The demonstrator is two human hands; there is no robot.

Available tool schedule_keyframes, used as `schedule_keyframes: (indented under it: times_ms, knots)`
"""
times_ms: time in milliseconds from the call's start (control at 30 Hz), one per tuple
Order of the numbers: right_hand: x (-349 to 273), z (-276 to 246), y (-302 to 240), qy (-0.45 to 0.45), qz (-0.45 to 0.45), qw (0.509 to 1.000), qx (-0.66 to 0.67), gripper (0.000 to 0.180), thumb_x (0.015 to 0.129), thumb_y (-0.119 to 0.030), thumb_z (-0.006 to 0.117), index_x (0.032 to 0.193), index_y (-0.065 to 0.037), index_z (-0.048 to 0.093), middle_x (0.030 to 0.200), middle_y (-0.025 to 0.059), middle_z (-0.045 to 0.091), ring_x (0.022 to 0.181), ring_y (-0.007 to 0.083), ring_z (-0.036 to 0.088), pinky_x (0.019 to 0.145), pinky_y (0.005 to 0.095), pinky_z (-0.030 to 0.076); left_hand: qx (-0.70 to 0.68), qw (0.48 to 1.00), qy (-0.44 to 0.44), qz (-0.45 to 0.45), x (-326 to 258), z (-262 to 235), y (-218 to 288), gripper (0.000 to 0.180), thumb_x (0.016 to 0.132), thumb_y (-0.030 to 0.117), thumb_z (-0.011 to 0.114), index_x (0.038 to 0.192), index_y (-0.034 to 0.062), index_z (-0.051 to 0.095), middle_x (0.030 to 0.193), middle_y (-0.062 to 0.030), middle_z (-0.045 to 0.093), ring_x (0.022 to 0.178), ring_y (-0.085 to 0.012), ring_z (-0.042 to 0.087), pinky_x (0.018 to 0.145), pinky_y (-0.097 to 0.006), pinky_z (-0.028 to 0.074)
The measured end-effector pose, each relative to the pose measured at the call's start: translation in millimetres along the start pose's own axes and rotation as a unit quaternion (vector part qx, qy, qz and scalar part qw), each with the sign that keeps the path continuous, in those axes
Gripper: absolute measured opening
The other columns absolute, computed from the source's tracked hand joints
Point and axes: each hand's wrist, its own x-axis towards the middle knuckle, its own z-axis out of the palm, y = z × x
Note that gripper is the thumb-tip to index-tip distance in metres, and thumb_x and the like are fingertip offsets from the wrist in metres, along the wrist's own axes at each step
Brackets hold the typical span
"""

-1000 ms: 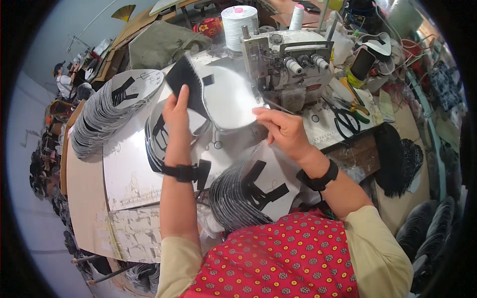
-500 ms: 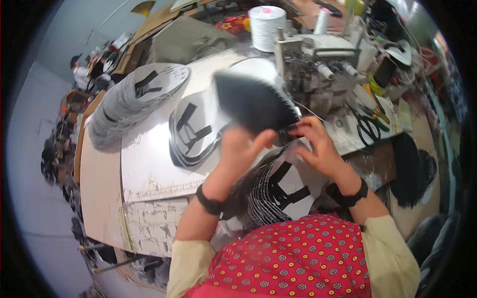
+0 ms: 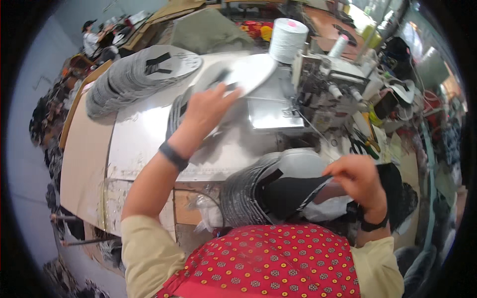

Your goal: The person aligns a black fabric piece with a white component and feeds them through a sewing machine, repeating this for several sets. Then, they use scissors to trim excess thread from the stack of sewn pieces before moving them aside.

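My left hand (image 3: 208, 111) reaches over the middle stack (image 3: 175, 115) of layered grey pieces. Its fingers close on the near edge of a pale oval fabric piece (image 3: 253, 72), which is smeared by motion and tilted above the table. Low on the right, my right hand (image 3: 358, 180) pinches the edge of a black fabric piece (image 3: 293, 193) with a white stitched rim. That black piece lies bent over a thick stack (image 3: 243, 191) of grey and black pieces in front of my apron. Part of the left fingertips is blurred.
An industrial sewing machine (image 3: 328, 84) stands at the right, beside a white thread cone (image 3: 288, 40). Black-handled scissors (image 3: 361, 144) lie near it. A long fanned stack (image 3: 129, 82) of grey ovals leans at the far left. Clear plastic (image 3: 206, 211) hangs by the table's front edge.
The black piece has come down from beside the machine onto the near stack, with my right hand. My left hand has moved left and forward to the middle stack and lifted a pale piece.
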Motion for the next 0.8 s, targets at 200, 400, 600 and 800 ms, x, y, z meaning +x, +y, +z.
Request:
schedule_keyframes:
  times_ms: [200, 400, 600, 800]
  knots:
    - [37.4, 51.8, 61.4, -0.002, 0.116, 0.965, 0.236, 0.018, 0.083, 0.000, 0.073, 0.095, 0.000, 0.059, 0.085, 0.0027, 0.065, 0.083, 0.0103, 0.065, 0.074, 0.0253, 0.051, 0.186, 0.967, -0.136, -0.107, -54.4, 8.9, 33.9, 0.026, 0.081, 0.013, 0.064, 0.107, 0.0100, 0.064, 0.078, -0.0031, 0.062, 0.064, -0.0220, 0.065, 0.053, -0.035, 0.048]
    - [46.6, 84.9, 78.9, 0.009, 0.036, 0.992, 0.121, 0.027, 0.077, -0.005, 0.077, 0.098, -0.003, 0.060, 0.101, 0.0076, 0.063, 0.099, 0.0215, 0.061, 0.088, 0.0316, 0.049, -0.443, 0.881, -0.092, -0.138, -8.5, -46.5, 104.5, 0.020, 0.088, 0.013, 0.069, 0.106, 0.0045, 0.069, 0.101, -0.0124, 0.069, 0.092, -0.0279, 0.067, 0.081, -0.035, 0.052]
    - [23.3, 60.8, 51.7, -0.024, -0.104, 0.971, -0.216, 0.024, 0.070, -0.004, 0.073, 0.090, -0.005, 0.060, 0.128, 0.0123, 0.056, 0.127, 0.0345, 0.047, 0.101, 0.0450, 0.041, -0.637, 0.747, -0.171, -0.084, -38.3, -35.2, 109.1, 0.037, 0.097, 0.017, 0.060, 0.130, 0.0010, 0.057, 0.130, -0.0144, 0.059, 0.123, -0.0281, 0.055, 0.105, -0.036, 0.041]
    - [-10.0, -17.8, 19.4, 0.164, 0.122, 0.959, 0.196, 0.021, 0.077, 0.009, 0.062, 0.090, -0.006, 0.056, 0.089, 0.0077, 0.068, 0.080, 0.0123, 0.066, 0.070, 0.0265, 0.053, -0.647, 0.742, -0.143, -0.101, -46.2, -41.4, 107.4, 0.034, 0.099, 0.019, 0.055, 0.127, -0.0005, 0.058, 0.130, -0.0148, 0.060, 0.123, -0.0278, 0.055, 0.106, -0.037, 0.040]
